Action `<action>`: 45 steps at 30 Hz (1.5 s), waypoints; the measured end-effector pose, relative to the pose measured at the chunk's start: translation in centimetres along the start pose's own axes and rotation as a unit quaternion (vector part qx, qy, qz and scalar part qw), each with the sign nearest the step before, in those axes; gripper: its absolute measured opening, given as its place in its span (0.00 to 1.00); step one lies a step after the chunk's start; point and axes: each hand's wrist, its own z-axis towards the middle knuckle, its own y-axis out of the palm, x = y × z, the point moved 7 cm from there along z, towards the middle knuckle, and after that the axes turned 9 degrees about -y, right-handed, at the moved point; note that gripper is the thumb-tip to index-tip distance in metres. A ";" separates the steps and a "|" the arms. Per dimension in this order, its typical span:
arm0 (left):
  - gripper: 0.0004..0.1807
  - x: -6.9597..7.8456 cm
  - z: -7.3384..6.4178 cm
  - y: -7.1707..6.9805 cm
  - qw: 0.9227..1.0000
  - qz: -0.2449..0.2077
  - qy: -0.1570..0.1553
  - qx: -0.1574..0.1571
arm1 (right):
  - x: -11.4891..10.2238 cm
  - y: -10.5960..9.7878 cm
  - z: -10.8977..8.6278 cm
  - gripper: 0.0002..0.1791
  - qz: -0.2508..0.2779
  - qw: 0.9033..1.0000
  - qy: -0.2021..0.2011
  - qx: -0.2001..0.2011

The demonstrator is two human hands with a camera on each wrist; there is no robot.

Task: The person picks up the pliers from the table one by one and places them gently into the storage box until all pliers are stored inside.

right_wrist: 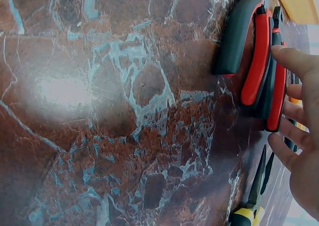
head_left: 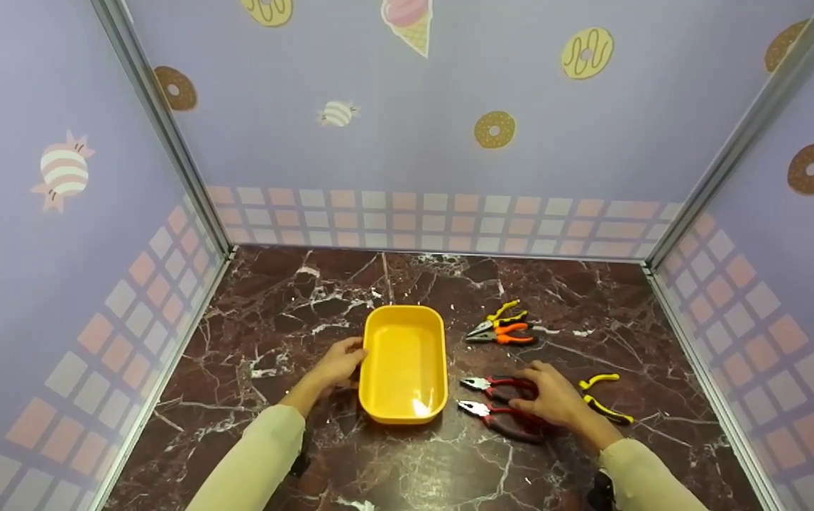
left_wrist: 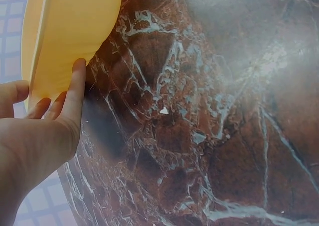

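Observation:
A yellow rectangular box (head_left: 404, 417) stands upright on the marble-patterned surface. At its left side is my left hand (head_left: 339, 363); in the left wrist view the thumb (left_wrist: 20, 90) is at the rim and the fingers lie against the outer wall. Two combination pliers with red-and-black handles lie right of the box, jaws towards it. My right hand (head_left: 552, 394) holds the farther pliers (head_left: 502, 384) by the handles, thumb on the near side and fingers on the far side. The nearer pliers (head_left: 509, 426) lie just beside that hand, handles spread.
Behind the right hand, orange-and-black pliers (head_left: 513, 333) and yellow-and-black pliers (head_left: 504, 312) lie close together. Another yellow-and-black handled tool (head_left: 605, 408) lies right of the right hand, partly hidden by it. Patterned panels (head_left: 421, 142) enclose the surface at the back and both sides.

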 end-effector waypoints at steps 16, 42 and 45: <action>0.26 0.0 0.0 0.1 1.000 -0.002 0.001 -0.008 | 0.4 0.4 0.0 0.37 -0.012 0.999 0.016 -0.027; 0.26 0.0 0.0 0.2 1.000 -0.004 0.001 -0.009 | -0.3 0.7 0.3 0.32 -0.081 0.996 -0.009 -0.046; 0.26 0.0 0.1 0.1 1.000 -0.009 0.006 -0.008 | -0.5 0.7 0.5 0.34 -0.079 0.996 -0.013 -0.042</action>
